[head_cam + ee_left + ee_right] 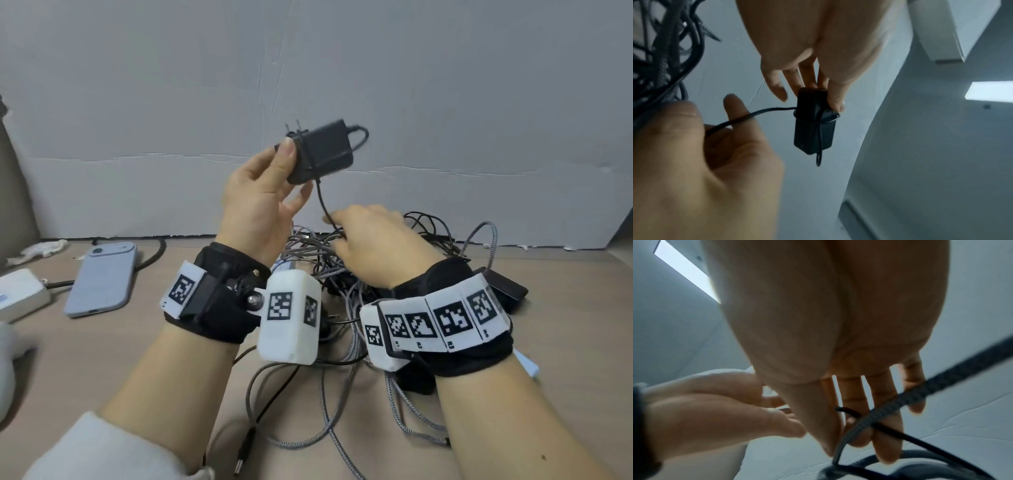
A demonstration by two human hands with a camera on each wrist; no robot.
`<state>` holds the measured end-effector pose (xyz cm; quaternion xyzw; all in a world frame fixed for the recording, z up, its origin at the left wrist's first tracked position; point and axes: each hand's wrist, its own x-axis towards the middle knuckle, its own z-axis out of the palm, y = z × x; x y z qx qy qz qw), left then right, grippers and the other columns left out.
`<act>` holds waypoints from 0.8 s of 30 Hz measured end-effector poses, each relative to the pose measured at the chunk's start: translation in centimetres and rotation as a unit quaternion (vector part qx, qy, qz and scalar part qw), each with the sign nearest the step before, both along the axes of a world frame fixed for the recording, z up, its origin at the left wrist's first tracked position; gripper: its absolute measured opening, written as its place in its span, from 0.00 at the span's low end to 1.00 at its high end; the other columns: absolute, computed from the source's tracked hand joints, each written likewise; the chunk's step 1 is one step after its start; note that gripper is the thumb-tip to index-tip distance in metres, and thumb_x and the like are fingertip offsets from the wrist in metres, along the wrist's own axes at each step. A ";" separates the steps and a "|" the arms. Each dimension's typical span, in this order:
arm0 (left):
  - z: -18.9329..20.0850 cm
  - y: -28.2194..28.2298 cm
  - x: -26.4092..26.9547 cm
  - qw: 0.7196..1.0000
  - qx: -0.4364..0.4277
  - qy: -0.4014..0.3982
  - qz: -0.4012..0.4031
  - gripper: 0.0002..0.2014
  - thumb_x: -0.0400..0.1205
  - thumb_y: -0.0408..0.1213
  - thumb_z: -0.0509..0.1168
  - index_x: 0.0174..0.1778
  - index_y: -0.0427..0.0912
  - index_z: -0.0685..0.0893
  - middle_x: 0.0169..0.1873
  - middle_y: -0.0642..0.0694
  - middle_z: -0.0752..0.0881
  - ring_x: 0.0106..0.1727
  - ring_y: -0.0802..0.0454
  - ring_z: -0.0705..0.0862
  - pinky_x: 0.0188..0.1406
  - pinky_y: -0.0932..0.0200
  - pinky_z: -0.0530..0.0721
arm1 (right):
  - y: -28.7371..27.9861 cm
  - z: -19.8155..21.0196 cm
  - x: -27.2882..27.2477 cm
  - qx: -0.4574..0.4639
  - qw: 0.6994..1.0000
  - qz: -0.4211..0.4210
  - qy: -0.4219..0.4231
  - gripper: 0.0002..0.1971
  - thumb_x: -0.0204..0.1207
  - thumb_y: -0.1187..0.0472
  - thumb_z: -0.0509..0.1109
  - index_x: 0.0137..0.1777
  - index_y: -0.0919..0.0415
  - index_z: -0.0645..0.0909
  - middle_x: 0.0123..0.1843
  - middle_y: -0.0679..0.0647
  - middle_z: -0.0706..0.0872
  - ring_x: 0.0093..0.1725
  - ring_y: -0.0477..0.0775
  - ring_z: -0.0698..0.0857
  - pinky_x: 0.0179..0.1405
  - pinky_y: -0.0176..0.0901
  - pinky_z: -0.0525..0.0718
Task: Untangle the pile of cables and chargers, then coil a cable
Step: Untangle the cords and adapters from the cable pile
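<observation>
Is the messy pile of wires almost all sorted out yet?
Not yet. Done: the black charger is lifted up in the left hand. In hand: its thin cord is wrapped round it, and the right hand has that cord. Left: the pile of cables on the table is tangled, and no cable looks coiled.

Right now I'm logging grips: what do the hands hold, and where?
Left hand pinches the black charger at its pronged end; right hand holds its thin black cable.

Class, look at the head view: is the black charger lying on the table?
No, the left hand holds the black charger up above the cable pile.
</observation>
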<state>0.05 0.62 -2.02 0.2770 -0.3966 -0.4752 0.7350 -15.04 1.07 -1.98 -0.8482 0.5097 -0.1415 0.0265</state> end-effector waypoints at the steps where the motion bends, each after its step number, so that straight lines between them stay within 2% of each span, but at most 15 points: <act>1: -0.3 -0.1 -0.2 0.999 0.005 -0.033 0.020 0.02 0.86 0.36 0.68 0.49 0.42 0.86 0.48 0.44 0.89 0.56 0.46 0.88 0.69 0.38 0.83 | 0.4 0.0 0.4 0.005 1.000 0.012 0.012 0.16 0.84 0.64 0.61 0.69 0.53 0.80 0.60 0.58 0.87 0.65 0.66 0.80 0.68 0.61 0.69; 3: -0.8 -0.1 -0.6 0.993 0.000 -0.099 0.057 0.07 0.84 0.34 0.71 0.56 0.40 0.86 0.51 0.44 0.89 0.57 0.46 0.89 0.63 0.37 0.87 | 0.9 0.1 0.9 0.003 0.999 0.035 0.019 0.16 0.84 0.65 0.61 0.67 0.52 0.81 0.59 0.56 0.87 0.64 0.64 0.80 0.65 0.60 0.68; 6: -1.1 -0.1 -0.5 0.978 -0.025 -0.175 0.112 0.11 0.82 0.29 0.73 0.60 0.37 0.86 0.44 0.51 0.90 0.47 0.53 0.90 0.50 0.48 0.92 | 1.0 0.8 0.5 -0.013 0.998 0.045 -0.050 0.18 0.84 0.63 0.60 0.69 0.47 0.82 0.59 0.54 0.87 0.62 0.62 0.81 0.65 0.56 0.75; 8: -1.2 -0.4 0.2 0.962 -0.033 -0.235 0.134 0.12 0.81 0.31 0.74 0.60 0.38 0.86 0.45 0.50 0.90 0.48 0.51 0.91 0.52 0.43 0.92 | 0.8 1.4 -0.3 -0.046 0.989 0.054 -0.129 0.19 0.82 0.62 0.62 0.69 0.46 0.84 0.58 0.53 0.88 0.59 0.59 0.84 0.62 0.50 0.81; 11: -1.2 -0.7 1.3 0.928 -0.033 -0.344 0.139 0.18 0.77 0.42 0.74 0.62 0.42 0.86 0.51 0.44 0.89 0.55 0.42 0.90 0.57 0.37 0.89 | 0.3 1.9 -1.2 -0.087 0.964 0.081 -0.238 0.18 0.79 0.65 0.66 0.63 0.47 0.87 0.54 0.47 0.90 0.57 0.50 0.86 0.61 0.45 0.83; 14: -1.0 -0.7 1.3 0.895 -0.035 -0.435 0.098 0.22 0.77 0.46 0.70 0.67 0.42 0.85 0.53 0.49 0.89 0.58 0.47 0.88 0.61 0.40 0.88 | -0.4 2.0 -2.0 -0.063 0.935 0.097 -0.336 0.15 0.78 0.66 0.70 0.59 0.48 0.89 0.48 0.43 0.90 0.51 0.46 0.89 0.60 0.46 0.86; 17: -0.9 -0.4 0.8 0.889 -0.039 -0.455 0.028 0.22 0.80 0.45 0.68 0.70 0.43 0.84 0.56 0.45 0.89 0.59 0.48 0.88 0.61 0.43 0.88 | -1.1 2.2 -2.9 -0.091 0.921 0.091 -0.369 0.13 0.77 0.66 0.72 0.57 0.51 0.89 0.46 0.44 0.91 0.49 0.45 0.90 0.57 0.42 0.87; 21: -0.8 0.0 1.1 0.904 -0.034 -0.425 -0.036 0.17 0.86 0.38 0.67 0.71 0.40 0.83 0.60 0.36 0.88 0.59 0.48 0.89 0.64 0.45 0.87 | -1.7 2.2 -4.0 -0.122 0.923 0.064 -0.358 0.08 0.78 0.65 0.74 0.53 0.54 0.90 0.47 0.45 0.91 0.47 0.43 0.89 0.47 0.24 0.79; 24: -0.9 0.0 1.5 0.911 -0.042 -0.405 -0.068 0.15 0.87 0.36 0.66 0.70 0.39 0.83 0.59 0.38 0.90 0.59 0.49 0.88 0.65 0.51 0.85 | -1.9 1.9 -4.1 -0.117 0.927 0.055 -0.353 0.06 0.79 0.64 0.74 0.50 0.51 0.90 0.45 0.42 0.90 0.46 0.43 0.88 0.45 0.25 0.79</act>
